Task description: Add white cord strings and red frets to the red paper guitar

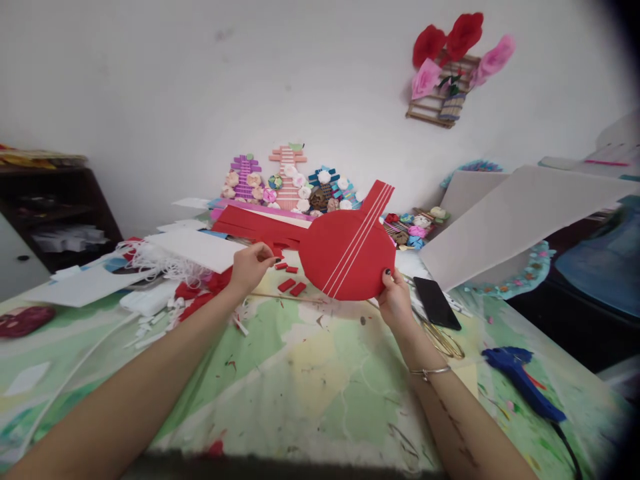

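Observation:
I hold up a red foam disc [345,257] with thin white lines across it and a slit strip rising at its upper right. My right hand [395,300] pinches the disc's lower right edge, fingers closed. My left hand [253,265] is closed on a red strip [255,230] that runs left from the disc. Small red cut pieces [291,287] lie on the table under the disc.
A black phone [436,301], scissors [443,340] and a blue glue gun [523,381] lie to the right on the green patterned table [310,380]. White sheets [195,248] and scraps sit left; grey boards [520,217] right. Paper flower crafts [290,183] line the wall.

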A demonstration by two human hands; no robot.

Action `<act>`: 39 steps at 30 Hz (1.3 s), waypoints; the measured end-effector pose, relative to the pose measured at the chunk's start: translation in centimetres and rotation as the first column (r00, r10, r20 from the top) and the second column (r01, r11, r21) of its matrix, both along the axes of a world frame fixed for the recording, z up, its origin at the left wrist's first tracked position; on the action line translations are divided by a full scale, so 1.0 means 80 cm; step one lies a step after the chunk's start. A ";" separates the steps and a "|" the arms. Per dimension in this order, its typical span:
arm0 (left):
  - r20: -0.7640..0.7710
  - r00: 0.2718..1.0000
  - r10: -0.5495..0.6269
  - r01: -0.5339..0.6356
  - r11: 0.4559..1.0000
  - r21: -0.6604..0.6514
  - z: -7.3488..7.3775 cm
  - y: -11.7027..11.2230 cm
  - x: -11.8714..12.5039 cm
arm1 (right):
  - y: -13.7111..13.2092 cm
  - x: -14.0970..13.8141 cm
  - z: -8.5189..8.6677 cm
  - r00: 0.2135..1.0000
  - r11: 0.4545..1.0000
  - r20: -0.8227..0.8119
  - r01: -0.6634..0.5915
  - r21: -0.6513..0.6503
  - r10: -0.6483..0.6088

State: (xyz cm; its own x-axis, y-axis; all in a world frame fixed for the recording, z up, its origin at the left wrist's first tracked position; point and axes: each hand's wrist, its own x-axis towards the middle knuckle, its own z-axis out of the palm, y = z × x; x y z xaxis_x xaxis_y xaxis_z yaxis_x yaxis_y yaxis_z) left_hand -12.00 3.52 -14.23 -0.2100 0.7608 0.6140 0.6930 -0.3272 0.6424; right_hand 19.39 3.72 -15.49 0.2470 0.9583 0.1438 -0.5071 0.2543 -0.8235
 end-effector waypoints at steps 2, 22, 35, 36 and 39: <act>-0.040 0.998 -0.041 0.038 0.996 -0.079 -0.004 0.002 -0.001 | 0.002 0.006 0.003 0.999 0.999 -0.034 0.026 0.022 -0.025; -0.481 0.862 -0.158 0.011 0.956 -0.294 -0.045 0.022 0.033 | 0.005 0.026 0.017 0.979 0.989 -0.145 0.146 0.014 -0.143; -0.397 0.915 -0.073 -0.003 0.982 -0.187 -0.035 0.072 0.031 | 0.013 0.062 0.035 0.935 0.966 -0.263 0.257 0.033 -0.240; -0.398 0.914 -0.081 0.008 0.983 -0.183 -0.033 0.075 0.040 | 0.014 0.064 0.036 0.933 0.965 -0.264 0.261 0.026 -0.245; -0.395 0.898 -0.195 0.120 0.971 -0.205 -0.029 0.086 0.079 | 0.013 0.066 0.036 0.923 0.962 -0.282 0.275 0.007 -0.262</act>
